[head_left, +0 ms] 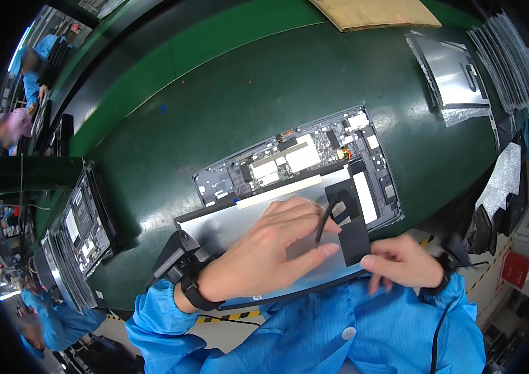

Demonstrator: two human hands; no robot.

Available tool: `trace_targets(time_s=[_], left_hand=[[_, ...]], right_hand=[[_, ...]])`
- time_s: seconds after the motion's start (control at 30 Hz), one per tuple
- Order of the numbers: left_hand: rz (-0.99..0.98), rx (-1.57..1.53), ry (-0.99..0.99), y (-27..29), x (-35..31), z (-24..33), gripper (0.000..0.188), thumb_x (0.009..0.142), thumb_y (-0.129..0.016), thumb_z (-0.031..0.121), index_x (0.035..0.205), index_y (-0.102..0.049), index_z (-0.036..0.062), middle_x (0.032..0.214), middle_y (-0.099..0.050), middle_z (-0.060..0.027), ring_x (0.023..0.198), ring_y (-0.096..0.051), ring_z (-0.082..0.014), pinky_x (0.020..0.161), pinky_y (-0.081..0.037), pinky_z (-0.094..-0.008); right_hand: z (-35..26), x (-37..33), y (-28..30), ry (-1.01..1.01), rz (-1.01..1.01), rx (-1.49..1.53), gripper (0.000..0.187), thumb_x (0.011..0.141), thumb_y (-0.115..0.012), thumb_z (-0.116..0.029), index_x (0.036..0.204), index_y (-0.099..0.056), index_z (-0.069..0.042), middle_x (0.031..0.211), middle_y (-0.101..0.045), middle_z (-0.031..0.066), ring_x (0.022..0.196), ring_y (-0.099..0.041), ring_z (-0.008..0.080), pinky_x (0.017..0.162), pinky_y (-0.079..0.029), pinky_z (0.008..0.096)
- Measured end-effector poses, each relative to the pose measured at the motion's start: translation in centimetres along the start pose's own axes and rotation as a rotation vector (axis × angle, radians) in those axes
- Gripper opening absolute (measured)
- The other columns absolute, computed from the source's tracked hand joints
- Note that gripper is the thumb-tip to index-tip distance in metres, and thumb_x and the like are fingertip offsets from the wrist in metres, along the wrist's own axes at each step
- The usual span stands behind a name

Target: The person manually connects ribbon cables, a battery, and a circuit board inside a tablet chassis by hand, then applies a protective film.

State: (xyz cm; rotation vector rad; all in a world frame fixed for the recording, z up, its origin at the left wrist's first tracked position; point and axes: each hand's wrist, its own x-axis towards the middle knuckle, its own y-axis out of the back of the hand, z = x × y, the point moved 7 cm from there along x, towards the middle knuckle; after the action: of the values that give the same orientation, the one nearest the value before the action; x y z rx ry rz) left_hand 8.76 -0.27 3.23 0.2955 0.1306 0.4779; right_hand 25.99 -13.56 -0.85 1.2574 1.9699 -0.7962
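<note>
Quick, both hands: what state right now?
Left hand: closed, holding a thin black tool.
Right hand: partly curled beside the black sheet; grip cannot be told.

Left grip (286, 240) is sitting right over the silver panel (224, 225), so the bit under it is covered. That skinny dark thing (327, 218) by its fingertips? Can't make out what it is. Right grip (402, 260) has some fingers curled out of sight, and the gadget (456, 250) on the wrist behind it is pretty blurry. Tiny parts on the circuit board (324, 148) beyond the left grip are too small to name, and the cardboard (380, 15) way past it gets chopped by the top edge.
</note>
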Motion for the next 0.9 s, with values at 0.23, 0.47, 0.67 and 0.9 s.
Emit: trace_targets(time_s=[0.23, 0.47, 0.67, 0.9], left_hand=[[-0.03, 0.051, -0.039, 0.1, 0.1, 0.2, 0.03, 0.09, -0.078, 0.012, 0.117, -0.072, 0.0005, 0.121, -0.069, -0.0137, 0.12, -0.06, -0.0313, 0.106, -0.043, -0.0432], [0.226, -0.349, 0.165, 2.3, -3.6, -2.4, 0.016, 0.101, -0.065, 0.008, 0.11, -0.07, -0.0053, 0.116, -0.07, -0.0144, 0.117, -0.063, -0.0231, 0.099, -0.05, -0.0368], [0.115, -0.384, 0.386, 3.5, -3.1, -2.3, 0.018, 0.104, -0.061, 0.01, 0.103, -0.069, -0.0055, 0.101, -0.072, -0.0103, 0.093, -0.067, -0.0134, 0.082, -0.054, -0.0264], [0.08, -0.342, 0.508, 4.4, -1.4, -2.6, 0.02, 0.1, -0.069, 0.016, 0.096, -0.068, -0.003, 0.089, -0.071, -0.0076, 0.08, -0.066, -0.0116, 0.072, -0.054, -0.0261]], right_hand=[[-12.6, 0.5, 0.9, 1.008, 0.406, -0.606, 0.037, 0.087, -0.08, -0.015, 0.116, -0.068, 0.004, 0.1, -0.07, 0.0137, 0.077, -0.067, 0.0262, 0.07, -0.054, 0.039], [-9.4, 3.2, -1.4, 0.768, 0.366, 0.004, 0.008, 0.093, -0.076, -0.01, 0.09, -0.074, -0.002, 0.066, -0.063, -0.0026, 0.054, -0.046, 0.003, 0.047, -0.033, 0.024], [-11.7, 2.3, -0.4, 0.754, 0.283, -0.067, 0.024, 0.092, -0.066, 0.004, 0.116, -0.069, 0.003, 0.096, -0.072, 0.0119, 0.075, -0.069, 0.0174, 0.068, -0.054, 0.0298], [-12.7, 2.7, -2.8, 1.386, 0.475, -0.962, 0.039, 0.072, -0.078, 0.003, 0.11, -0.07, 0.001, 0.099, -0.069, 0.0134, 0.082, -0.069, 0.0289, 0.07, -0.057, 0.0361]])
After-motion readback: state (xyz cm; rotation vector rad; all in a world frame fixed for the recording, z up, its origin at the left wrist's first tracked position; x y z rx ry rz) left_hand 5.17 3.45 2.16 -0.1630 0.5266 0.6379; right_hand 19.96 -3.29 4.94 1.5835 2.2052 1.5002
